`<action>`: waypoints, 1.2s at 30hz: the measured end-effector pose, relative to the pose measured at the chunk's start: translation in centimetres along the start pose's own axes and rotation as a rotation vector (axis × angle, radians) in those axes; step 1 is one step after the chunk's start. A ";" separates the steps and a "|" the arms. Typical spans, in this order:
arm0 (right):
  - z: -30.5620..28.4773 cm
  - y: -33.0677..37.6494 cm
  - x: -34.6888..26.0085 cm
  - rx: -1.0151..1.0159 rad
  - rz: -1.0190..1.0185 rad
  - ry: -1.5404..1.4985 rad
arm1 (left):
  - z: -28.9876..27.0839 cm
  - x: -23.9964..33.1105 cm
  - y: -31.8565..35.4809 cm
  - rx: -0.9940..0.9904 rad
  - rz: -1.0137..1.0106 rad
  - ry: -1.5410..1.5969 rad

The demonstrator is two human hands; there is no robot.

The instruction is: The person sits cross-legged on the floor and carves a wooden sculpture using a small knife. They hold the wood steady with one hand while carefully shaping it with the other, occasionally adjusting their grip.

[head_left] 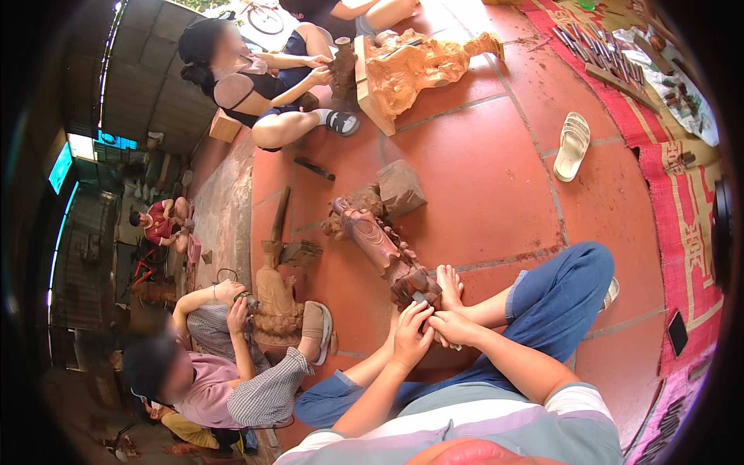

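Seated on the red tile floor (480, 178), legs out, bare foot (449, 285) braced against the near end of a long reddish-brown wood carving (380, 244). The carving lies on the tiles, running from my foot away toward a rough wood block (401, 187).

My left hand (411, 335): grip pressed together, pinching a small dark chisel (419, 298) whose tip meets the carving's near end. My right hand (453, 325): fingers curled shut, touching the left hand and the foot; I cannot tell whether it holds anything of its own.

Nearby: a person in a checked sleeve to my left works on a pale upright carving (275, 298). Another person farther off sits at a large light orange carving (415, 66). A white sandal (572, 146) lies on the tiles, well apart. A row of carving tools (601, 50) rests on a red woven mat (682, 201).
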State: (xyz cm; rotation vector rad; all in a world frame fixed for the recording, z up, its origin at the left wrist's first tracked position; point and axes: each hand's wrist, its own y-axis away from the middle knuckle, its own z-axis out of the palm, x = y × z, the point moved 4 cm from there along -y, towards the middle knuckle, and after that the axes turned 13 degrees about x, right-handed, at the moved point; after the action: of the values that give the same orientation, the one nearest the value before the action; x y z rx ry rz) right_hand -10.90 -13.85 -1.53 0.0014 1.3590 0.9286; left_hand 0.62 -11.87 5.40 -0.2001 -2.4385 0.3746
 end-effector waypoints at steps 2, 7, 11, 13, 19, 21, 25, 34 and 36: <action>0.2 0.2 0.2 0.005 0.012 0.029 | 0.2 -0.3 0.7 -0.011 -0.040 0.004; 0.4 0.3 -0.3 0.070 -0.021 0.025 | 0.0 -0.2 0.7 0.010 -0.060 -0.028; 0.7 0.1 -1.9 0.128 -0.190 -0.027 | -0.1 -0.9 -0.4 0.114 0.049 -0.066; 1.2 -1.4 -1.1 0.205 -0.273 -0.055 | -0.4 -0.6 -1.7 0.146 0.060 -0.072; 2.0 -1.1 -0.4 0.236 -0.162 -0.077 | -0.4 -2.0 -0.4 0.133 0.035 0.012; 1.9 0.0 -0.4 0.212 -0.072 -0.016 | -0.2 -1.5 0.5 0.089 0.020 0.015; 1.8 0.1 -0.4 0.228 -0.122 0.045 | -0.7 -0.9 0.2 0.044 -0.011 0.027; 1.7 0.6 -0.6 0.152 -0.040 0.056 | -0.5 -0.9 1.2 0.064 -0.056 0.045; 1.6 0.8 -1.2 0.160 -0.065 0.056 | -1.0 -0.2 0.4 0.091 -0.077 0.064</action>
State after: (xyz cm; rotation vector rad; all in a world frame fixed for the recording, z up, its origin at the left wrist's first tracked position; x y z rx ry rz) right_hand -9.90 -13.21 0.32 0.0534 1.4740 0.7684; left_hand 1.47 -11.34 5.90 -0.0777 -2.3522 0.4377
